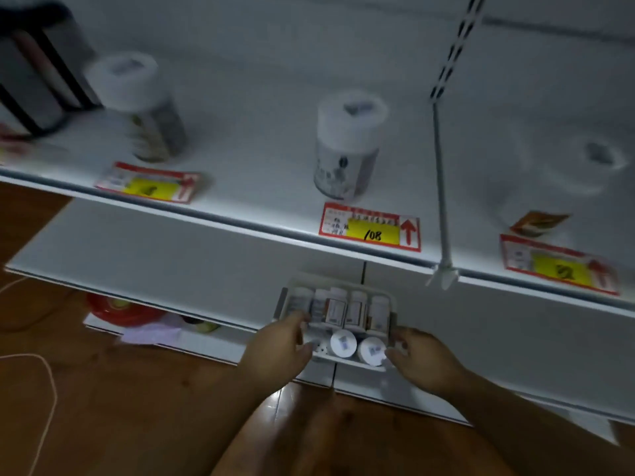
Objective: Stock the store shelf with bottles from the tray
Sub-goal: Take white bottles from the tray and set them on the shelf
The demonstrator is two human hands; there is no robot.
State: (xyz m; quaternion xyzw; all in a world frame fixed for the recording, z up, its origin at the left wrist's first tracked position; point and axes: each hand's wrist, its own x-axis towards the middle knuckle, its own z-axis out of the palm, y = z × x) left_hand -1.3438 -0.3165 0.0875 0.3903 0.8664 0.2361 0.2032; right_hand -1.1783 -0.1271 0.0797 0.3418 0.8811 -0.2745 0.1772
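Head view shows a white tray (pixel 338 361) of small bottles (pixel 336 309) low on the bottom shelf (pixel 206 341). The left hand (pixel 280 352) curls its fingers over the tray's left edge; the right hand (pixel 421 360) grips the right edge. Above, the upper shelf (pixel 240 201) holds one white-capped jar (pixel 345 149) behind a price tag (pixel 371 226).

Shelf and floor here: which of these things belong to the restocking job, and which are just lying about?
Part of the job:
- white plastic tray of small bottles, held by left hand and right hand
- two white-capped bottles standing at the tray's front
- white metal shelf

Lying about:
- red round object on the floor
- pale cord on the wooden floor
- dark striped box
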